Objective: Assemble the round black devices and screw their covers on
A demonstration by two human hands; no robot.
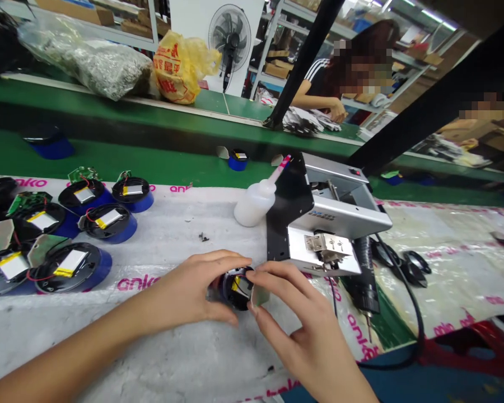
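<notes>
Low in the middle of the view, my left hand (199, 288) curves around a round black housing (231, 300), thumb in front and fingers behind. Inside the housing shows part of a yellow-ended battery (237, 284). My right hand (298, 305) pinches a small pale circuit board (259, 296) at the housing's right side, fingers reaching over the rim. Fingers cover much of the housing. Just beyond stands a white squeeze bottle (255, 204) with a pink tip. To its right is a silver and black machine (334, 215).
Several blue-sided housings (124, 224) with batteries and boards cluster at the left. An electric screwdriver (365, 282) and black rings (415, 266) lie right of the machine. A green conveyor belt (163, 162) runs behind, carrying another housing (238, 160). Across it, a person (323, 92) handles parts.
</notes>
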